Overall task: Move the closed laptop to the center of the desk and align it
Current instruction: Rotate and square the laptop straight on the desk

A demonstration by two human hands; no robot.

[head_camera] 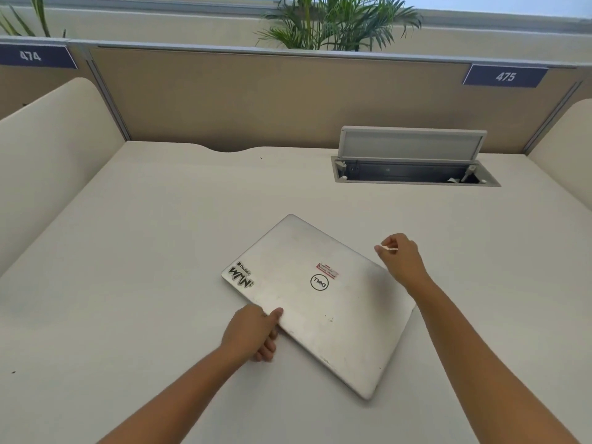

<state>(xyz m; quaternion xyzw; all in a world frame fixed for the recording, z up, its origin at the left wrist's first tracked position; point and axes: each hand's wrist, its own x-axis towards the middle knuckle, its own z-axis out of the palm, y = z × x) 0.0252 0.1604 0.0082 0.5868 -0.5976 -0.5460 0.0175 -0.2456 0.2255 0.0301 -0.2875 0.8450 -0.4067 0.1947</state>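
Observation:
A closed silver laptop [315, 302] with stickers and a round logo lies skewed on the white desk [160, 235], its long edges running diagonally. My left hand [253, 331] grips its near-left edge, thumb on the lid and fingers curled under. My right hand [400, 261] rests at the laptop's far-right edge, its fingers pinched around a small thin white stick; whether it also grips the laptop I cannot tell.
An open cable hatch [413, 171] with a raised grey lid sits in the desk at the back right. Beige partition panels [256, 97] wall the desk at the back, with curved side dividers [54, 149] left and right. Plants stand behind the partition.

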